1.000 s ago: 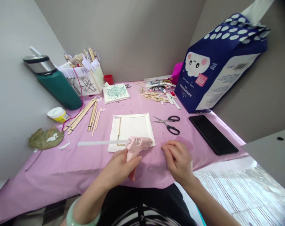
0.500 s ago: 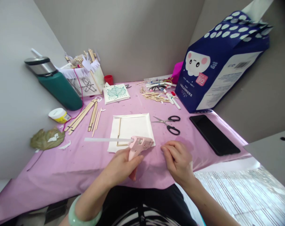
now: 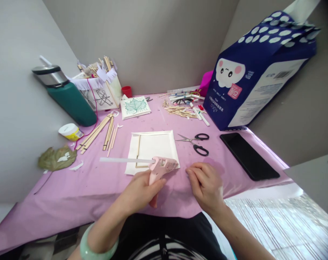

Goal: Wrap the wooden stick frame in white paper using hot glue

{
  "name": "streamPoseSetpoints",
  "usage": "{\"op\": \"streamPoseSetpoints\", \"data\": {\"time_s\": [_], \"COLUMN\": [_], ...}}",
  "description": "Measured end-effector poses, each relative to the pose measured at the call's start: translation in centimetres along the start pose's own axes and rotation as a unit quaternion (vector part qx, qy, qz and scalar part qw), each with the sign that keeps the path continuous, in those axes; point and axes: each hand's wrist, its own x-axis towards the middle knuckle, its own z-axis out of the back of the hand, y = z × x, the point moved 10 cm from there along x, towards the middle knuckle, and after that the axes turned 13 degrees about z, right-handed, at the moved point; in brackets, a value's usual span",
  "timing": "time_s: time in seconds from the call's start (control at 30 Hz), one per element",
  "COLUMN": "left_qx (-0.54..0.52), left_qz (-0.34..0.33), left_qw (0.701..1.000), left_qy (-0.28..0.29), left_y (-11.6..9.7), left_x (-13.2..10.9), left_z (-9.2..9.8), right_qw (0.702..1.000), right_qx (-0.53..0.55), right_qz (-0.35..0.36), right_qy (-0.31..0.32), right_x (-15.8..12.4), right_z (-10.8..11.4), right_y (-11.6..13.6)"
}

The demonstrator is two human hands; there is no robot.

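Pink hot glue gun (image 3: 164,166) clamped in the left hand (image 3: 138,191), fingers (image 3: 155,184) wrapped round the grip, white glue stick (image 3: 126,160) jutting toward 9 o'clock across a white square board (image 3: 153,144) with thin wooden sticks (image 3: 137,151) along its edges. At 3 o'clock from the gun, the right hand (image 3: 205,189) holding nothing, fingers (image 3: 199,173) loosely together on a pink table cloth (image 3: 71,206). Black-handled scissors (image 3: 197,142) at 3 o'clock from the board, a black phone (image 3: 247,156) farther out.

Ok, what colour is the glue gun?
The glue gun is pale pink; shows best in the head view.
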Motion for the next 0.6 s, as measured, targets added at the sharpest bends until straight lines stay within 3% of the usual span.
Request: {"op": "streamPoseSetpoints", "data": {"time_s": [0.6], "left_qx": [0.0], "left_qz": [0.045], "left_qw": [0.999], "left_qy": [-0.02], "left_y": [1.7], "left_x": [-0.8], "left_z": [1.3], "right_qw": [1.0], "right_qx": [-0.025], "right_qz": [0.004], "right_qy": [0.009], "right_x": [0.2], "right_z": [-0.2], "right_y": [0.2]}}
